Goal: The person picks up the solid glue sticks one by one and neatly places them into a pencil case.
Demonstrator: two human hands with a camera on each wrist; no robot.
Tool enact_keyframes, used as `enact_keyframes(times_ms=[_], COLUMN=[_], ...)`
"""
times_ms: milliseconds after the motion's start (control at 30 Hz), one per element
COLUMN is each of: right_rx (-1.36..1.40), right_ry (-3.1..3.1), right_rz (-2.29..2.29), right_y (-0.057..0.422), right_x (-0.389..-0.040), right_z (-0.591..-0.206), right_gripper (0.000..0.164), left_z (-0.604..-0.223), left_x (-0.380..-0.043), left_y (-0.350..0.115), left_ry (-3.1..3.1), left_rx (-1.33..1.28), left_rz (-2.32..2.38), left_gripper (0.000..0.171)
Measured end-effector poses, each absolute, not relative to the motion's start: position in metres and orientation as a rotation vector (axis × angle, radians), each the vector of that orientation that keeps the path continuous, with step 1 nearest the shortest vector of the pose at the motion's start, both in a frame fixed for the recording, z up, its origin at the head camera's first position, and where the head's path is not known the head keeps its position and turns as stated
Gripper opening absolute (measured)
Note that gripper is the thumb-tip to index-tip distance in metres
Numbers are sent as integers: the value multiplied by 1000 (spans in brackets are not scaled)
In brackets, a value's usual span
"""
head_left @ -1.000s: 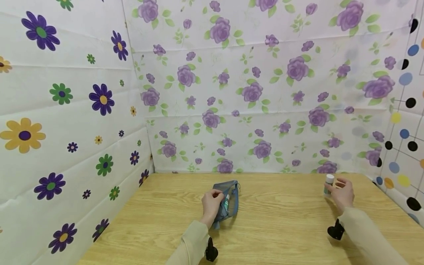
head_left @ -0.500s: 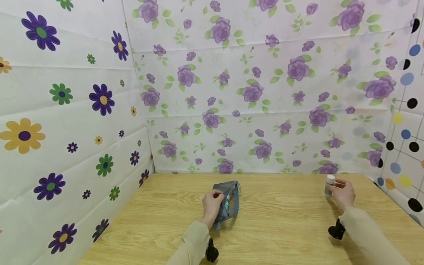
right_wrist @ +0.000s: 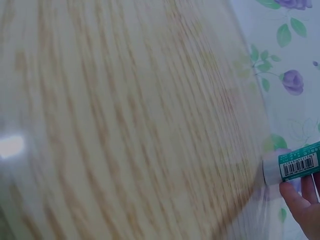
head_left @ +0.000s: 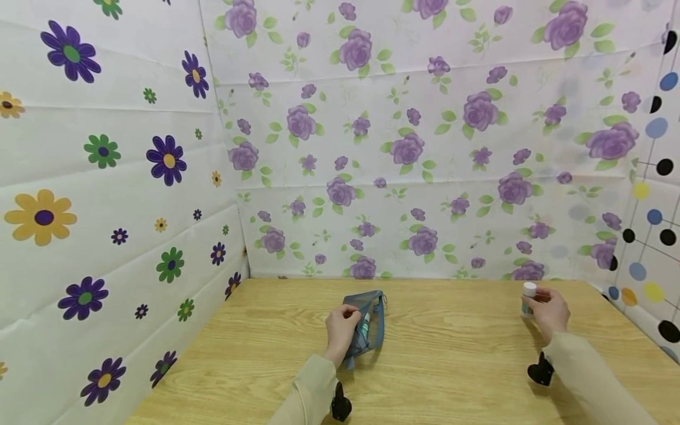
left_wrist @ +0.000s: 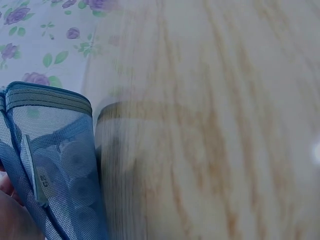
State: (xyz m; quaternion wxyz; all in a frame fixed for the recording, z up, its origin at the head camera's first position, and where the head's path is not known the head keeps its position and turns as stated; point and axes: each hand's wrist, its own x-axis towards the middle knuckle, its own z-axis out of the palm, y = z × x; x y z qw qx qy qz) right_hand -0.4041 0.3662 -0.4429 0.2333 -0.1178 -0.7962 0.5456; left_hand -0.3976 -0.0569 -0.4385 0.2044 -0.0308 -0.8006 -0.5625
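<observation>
In the head view, my left hand [head_left: 341,330] pinches the edge of a blue mesh zip pouch [head_left: 378,330] on the table. The pouch gapes, and a white-and-green glue stick [head_left: 365,324] shows inside it. Several round ends press faintly against the mesh [left_wrist: 75,165] in the left wrist view. Far to the right, my right hand [head_left: 551,311] holds another glue stick [head_left: 529,290] upright, with its white cap on top. A barcode shows on its green label [right_wrist: 299,164] in the right wrist view. Whether its base touches the table cannot be told.
The wood-grain table [head_left: 441,354] runs back to a sheet [head_left: 446,147] printed with purple roses. On the left hangs a daisy-print sheet [head_left: 133,254], on the right a dotted one [head_left: 648,254]. Between the two hands lies a wide stretch of tabletop.
My right hand's fingers have closed in on the glue stick at the right. My left hand and the pouch stay nearly in place; the head view has shifted slightly.
</observation>
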Motion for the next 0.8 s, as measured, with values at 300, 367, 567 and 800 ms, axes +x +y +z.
enact_keyframes(times_ms=[300,367,567,800], right_rx=[-312,-308,-272,-223], right_ry=[-2191,-2204,-2201,-2099], right_rz=[1426,1414,1457,1644], right_y=[368,369,376,385], right_x=[-402,-401,-405,-418], right_z=[-435,-434,-435,-441], right_gripper=[51,50,56,62], left_z=[-437,-437,-438,-439], left_x=[-398,-398,-397,-398], left_y=[-56,-56,-57,-57], left_ry=[-2214,-2213,-2219,-2219], left_rx=[-95,-98,-97,-94], left_rz=[-1578,-1582,-1579,-1579], left_gripper=[8,8,8,8])
